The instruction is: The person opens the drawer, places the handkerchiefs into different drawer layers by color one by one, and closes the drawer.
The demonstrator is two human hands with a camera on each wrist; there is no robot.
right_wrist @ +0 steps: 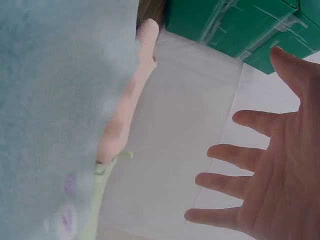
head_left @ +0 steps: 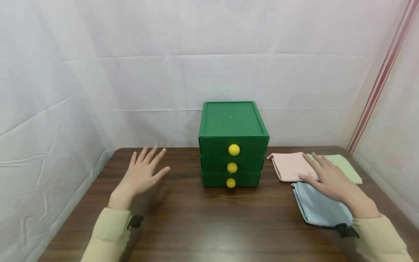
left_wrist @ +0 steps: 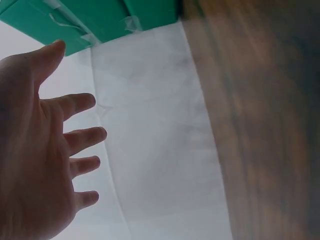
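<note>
Pink cloth (head_left: 289, 165) at 3 o'clock of the green drawers (head_left: 232, 145), blue cloth (head_left: 319, 207) just nearer me, green cloth (head_left: 347, 165) beyond; my right hand (head_left: 328, 178) hovers flat-fingered over them, my left hand (head_left: 142, 174) splayed, holding nothing, at 9 o'clock above table (head_left: 196, 225).

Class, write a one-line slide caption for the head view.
Open hands flank green drawers: left hand above table, right hand over folded cloths.

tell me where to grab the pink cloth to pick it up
Probably pinch the pink cloth at its near left corner, coming in from the left with thumb and fingers. It lies folded flat, and that edge sits free on the table, while the right hand hovers above its right side.
</note>
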